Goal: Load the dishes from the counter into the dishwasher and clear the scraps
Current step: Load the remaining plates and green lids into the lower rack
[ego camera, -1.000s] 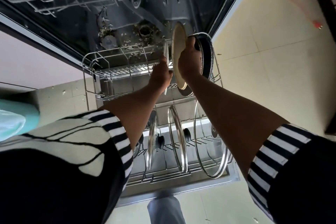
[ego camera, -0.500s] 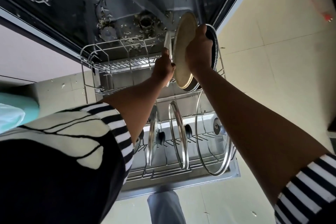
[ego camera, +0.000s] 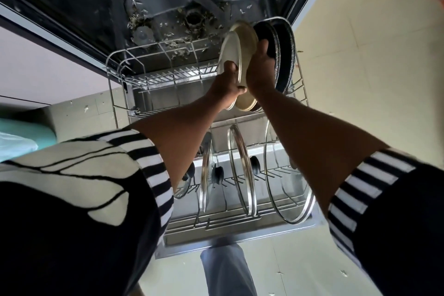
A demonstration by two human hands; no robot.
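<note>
Both arms reach fwd & down, forearms bare below striped sleeves, wrists approx straight, hands close side by side. L hand shows its back to the camera, fingers curled over the near rim of a thin pale plate, thumb tucked low twd the R side. R hand sits a bit higher, also back-on, and grips a cream plate at its edge w/ thumb pointing up; its other fingers are hidden behind the plate.
</note>
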